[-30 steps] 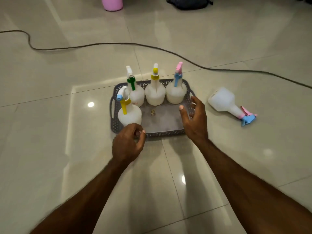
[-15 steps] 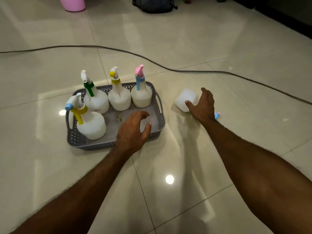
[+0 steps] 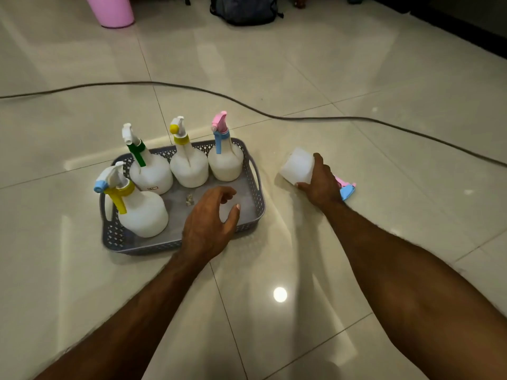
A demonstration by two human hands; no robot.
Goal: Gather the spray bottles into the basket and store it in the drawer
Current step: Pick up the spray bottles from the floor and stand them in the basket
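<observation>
A grey perforated basket (image 3: 253, 171) sits on the tiled floor and holds several upright white spray bottles: one with a green collar (image 3: 151, 171), one with a yellow top (image 3: 189, 167), one with a pink and blue top (image 3: 225, 160), and a front one with a yellow collar and blue nozzle (image 3: 141, 211). Another white spray bottle (image 3: 297, 166) lies on its side to the right of the basket, its pink and blue trigger toward me. My right hand (image 3: 321, 182) is closed around that bottle's neck. My left hand (image 3: 210, 223) hovers over the basket's front right part, fingers apart.
A dark cable (image 3: 301, 117) runs across the floor behind the basket. A pink bucket (image 3: 111, 9) and a dark bag (image 3: 244, 9) stand at the far edge. A small metallic bit (image 3: 189, 200) lies on the basket floor. A dark wall base runs along the top right.
My right hand left the basket's right rim, reached right and closed on the lying bottle. My left hand moved from the basket's front edge to over its front right part.
</observation>
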